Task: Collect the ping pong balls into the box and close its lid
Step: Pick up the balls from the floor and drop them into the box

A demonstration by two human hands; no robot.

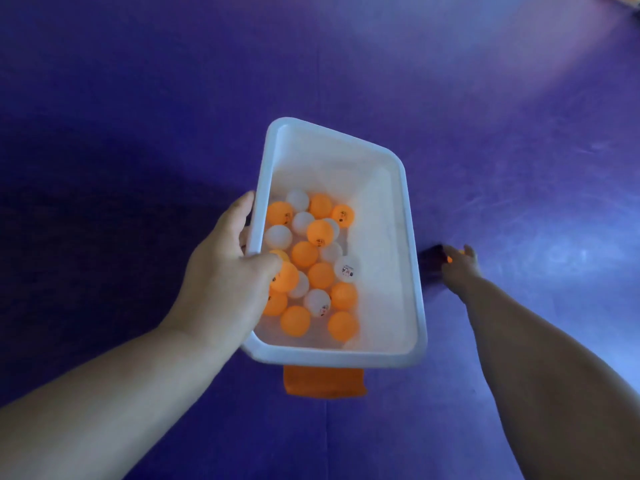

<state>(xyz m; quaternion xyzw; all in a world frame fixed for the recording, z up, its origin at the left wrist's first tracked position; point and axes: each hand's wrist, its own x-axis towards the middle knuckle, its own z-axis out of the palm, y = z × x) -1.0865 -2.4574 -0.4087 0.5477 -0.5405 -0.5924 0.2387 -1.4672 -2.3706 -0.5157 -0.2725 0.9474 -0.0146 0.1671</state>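
Left hand (221,271) grips box (379,244); purple surface (138,98).

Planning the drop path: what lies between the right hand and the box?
Head view: only a bare, shadowed strip of purple floor. The right hand holds an orange ball just off the right wall of the box, apart from it.

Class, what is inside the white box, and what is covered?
Orange and white ping pong balls lie in the white box. The left grip, holding its rim, partly hides some beneath its thumb.
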